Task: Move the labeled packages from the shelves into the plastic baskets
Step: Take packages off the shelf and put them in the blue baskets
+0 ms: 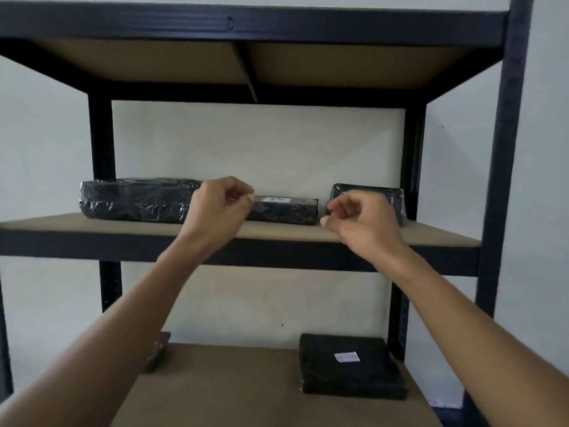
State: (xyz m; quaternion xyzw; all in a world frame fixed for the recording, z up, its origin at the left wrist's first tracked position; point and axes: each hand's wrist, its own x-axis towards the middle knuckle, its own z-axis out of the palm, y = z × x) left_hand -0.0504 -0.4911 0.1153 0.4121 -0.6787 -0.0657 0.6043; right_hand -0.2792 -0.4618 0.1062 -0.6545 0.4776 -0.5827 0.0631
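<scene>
1. I am looking at a dark metal shelf unit (498, 167) with brown boards, and both my arms are reaching up toward its middle shelf (92, 224).
2. My left hand (220, 208) is hovering in front of that shelf with its fingers loosely curled and holding nothing.
3. My right hand (361, 221) is doing the same, well apart from the left, fingers curled and gripping nothing.
4. A long black wrapped package (135, 200) is lying on the left of the middle shelf, partly behind my left hand.
5. A flatter package with a white label (286, 209) is sitting between my two hands.
6. A third black package (369, 190) is showing behind my right hand.
7. On the lower shelf (240, 386), a square labeled package (351, 365) is lying at the right, and part of another small package (158, 352) is peeking out beside my left forearm.
</scene>
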